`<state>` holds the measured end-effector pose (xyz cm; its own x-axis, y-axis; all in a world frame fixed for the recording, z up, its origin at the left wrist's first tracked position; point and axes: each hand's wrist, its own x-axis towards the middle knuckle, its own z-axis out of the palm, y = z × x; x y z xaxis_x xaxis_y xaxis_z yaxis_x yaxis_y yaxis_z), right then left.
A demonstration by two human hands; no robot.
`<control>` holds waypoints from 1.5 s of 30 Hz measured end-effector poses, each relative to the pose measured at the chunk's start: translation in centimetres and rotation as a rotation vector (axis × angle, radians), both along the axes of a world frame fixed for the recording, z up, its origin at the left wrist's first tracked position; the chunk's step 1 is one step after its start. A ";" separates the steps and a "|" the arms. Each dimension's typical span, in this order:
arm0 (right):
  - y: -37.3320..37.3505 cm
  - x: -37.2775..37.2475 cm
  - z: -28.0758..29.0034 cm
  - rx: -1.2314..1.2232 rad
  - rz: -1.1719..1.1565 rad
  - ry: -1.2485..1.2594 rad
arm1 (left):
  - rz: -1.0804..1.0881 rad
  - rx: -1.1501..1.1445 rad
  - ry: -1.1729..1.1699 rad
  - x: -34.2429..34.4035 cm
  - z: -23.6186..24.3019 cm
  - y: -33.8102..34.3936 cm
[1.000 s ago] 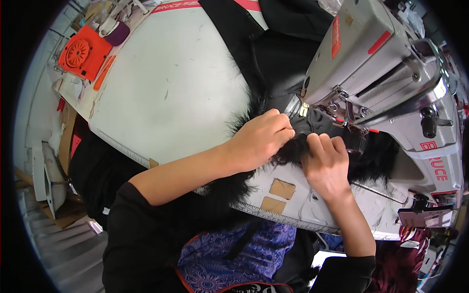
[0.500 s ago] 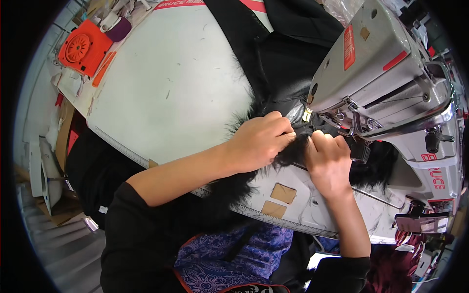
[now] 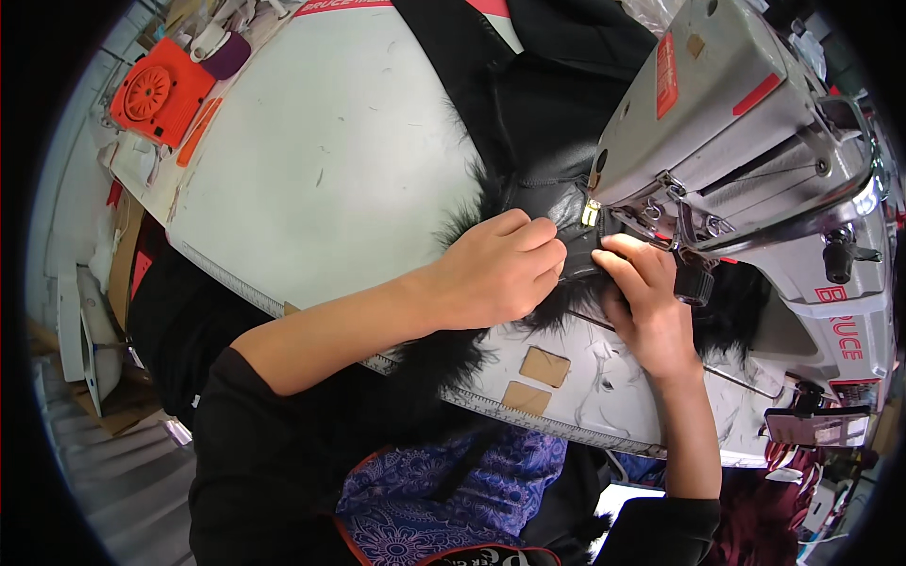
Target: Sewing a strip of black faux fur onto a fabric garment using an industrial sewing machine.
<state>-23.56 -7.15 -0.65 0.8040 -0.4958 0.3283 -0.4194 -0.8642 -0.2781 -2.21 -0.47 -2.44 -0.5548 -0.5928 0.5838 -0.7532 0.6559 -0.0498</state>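
A black leather-like garment [image 3: 557, 104] with shaggy black fur trim [image 3: 462, 222] lies on the sewing table and runs under the sewing machine's head [image 3: 698, 123]. My left hand [image 3: 500, 269] is closed on the garment's edge beside the needle area, its fingers curled. Close by on the right, my right hand [image 3: 651, 302] holds the smooth black strip [image 3: 578, 257] with bent fingers, the index fingertip on its edge. A small bright metal part [image 3: 592, 212] shows just beyond both hands. The needle itself is hidden.
An orange-red box-shaped device [image 3: 156, 90] and a purple-and-white roll [image 3: 222, 52] sit at the far left. A measuring tape [image 3: 226, 283] follows the table's near edge. Two tan patches [image 3: 545, 368] are on the tabletop. A phone-like device [image 3: 816, 426] stands at the right.
My right hand has turned and its fingers have loosened and spread somewhat. More of the smooth black strip shows between my hands, where fur covered it before. My left hand stays nearly in place.
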 end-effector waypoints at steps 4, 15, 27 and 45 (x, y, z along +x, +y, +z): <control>0.0 -0.5 -0.2 0.007 -0.030 0.047 | -0.057 0.018 -0.053 0.4 0.2 -0.1; 0.2 -0.3 -0.3 -0.091 -0.028 0.042 | -0.097 0.023 -0.103 1.5 0.8 0.2; 0.3 0.2 0.5 -0.259 0.082 0.136 | -0.084 0.135 -0.041 1.1 0.6 0.4; -2.5 -1.1 -0.3 -0.081 -0.021 0.227 | -0.102 -0.077 -0.194 2.1 0.0 -4.6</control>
